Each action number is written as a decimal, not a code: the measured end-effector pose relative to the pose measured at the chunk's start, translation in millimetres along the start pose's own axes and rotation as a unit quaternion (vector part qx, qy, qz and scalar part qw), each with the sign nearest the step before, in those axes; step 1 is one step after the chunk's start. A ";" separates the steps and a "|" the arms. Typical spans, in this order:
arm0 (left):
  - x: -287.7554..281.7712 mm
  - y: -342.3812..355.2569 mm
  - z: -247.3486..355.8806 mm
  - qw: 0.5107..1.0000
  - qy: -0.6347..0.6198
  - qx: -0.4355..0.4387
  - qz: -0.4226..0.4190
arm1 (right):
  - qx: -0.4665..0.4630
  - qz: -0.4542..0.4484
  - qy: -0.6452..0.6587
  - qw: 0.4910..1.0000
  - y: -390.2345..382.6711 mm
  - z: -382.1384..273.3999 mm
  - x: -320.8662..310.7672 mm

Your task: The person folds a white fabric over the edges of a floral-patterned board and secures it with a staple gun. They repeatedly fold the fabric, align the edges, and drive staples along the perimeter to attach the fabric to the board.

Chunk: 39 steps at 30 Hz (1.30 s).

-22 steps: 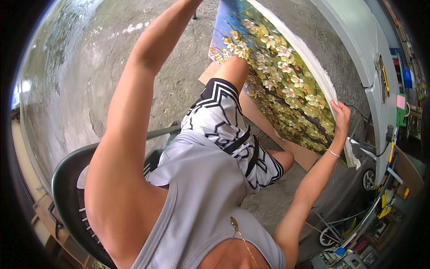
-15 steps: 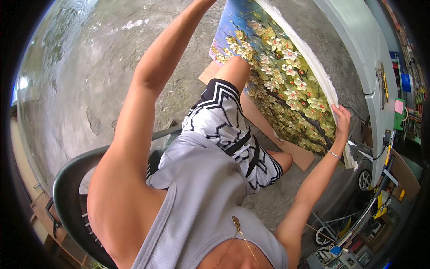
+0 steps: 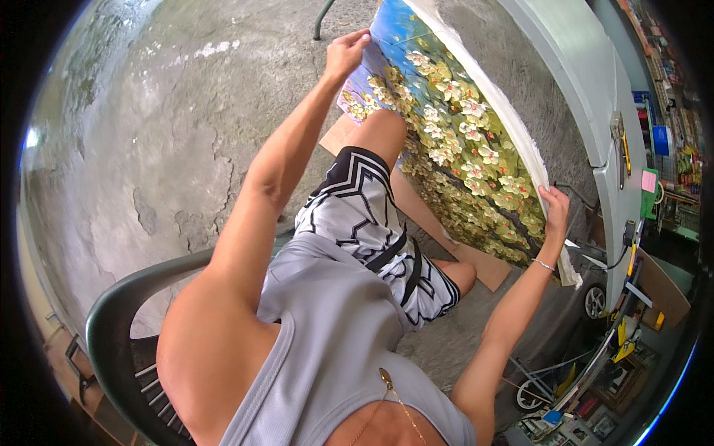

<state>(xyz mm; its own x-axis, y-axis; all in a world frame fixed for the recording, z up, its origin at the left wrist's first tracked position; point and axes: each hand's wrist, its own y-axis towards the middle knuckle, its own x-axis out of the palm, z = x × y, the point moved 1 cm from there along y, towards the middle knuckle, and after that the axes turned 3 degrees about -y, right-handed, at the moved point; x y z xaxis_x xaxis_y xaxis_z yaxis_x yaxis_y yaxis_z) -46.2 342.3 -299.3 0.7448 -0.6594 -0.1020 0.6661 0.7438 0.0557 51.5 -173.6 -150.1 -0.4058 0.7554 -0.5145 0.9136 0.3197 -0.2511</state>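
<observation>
A large painted canvas with white and yellow blossoms on a blue ground stands tilted in front of my knees. My left hand grips its far left edge, arm stretched out. Along the right edge, my right hand, with a thin bracelet at the wrist, holds the canvas near its white border. I sit on a dark green plastic chair, in grey vest and black-and-white patterned shorts.
A brown cardboard sheet lies on the cracked concrete floor under the canvas. A pale green metal door or panel stands to the right. Cluttered shelves, cables, a small wheel and tools fill the lower right.
The view has shifted so my left hand on the canvas edge now shows fully. Both hands keep their hold on the canvas.
</observation>
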 end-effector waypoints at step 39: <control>168.2 -144.9 213.9 0.789 0.076 0.549 -0.266 | -0.063 0.095 -0.146 0.983 -2.4 -6.1 10.5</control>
<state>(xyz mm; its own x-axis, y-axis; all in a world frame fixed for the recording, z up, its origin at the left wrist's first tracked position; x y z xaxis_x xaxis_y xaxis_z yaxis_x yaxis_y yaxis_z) -9.1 100.2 -112.1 0.3906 -0.7635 -0.5142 0.5778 -0.2315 0.7826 45.1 -163.0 -149.9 -0.2005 0.6177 -0.7604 0.9621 0.2705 -0.0339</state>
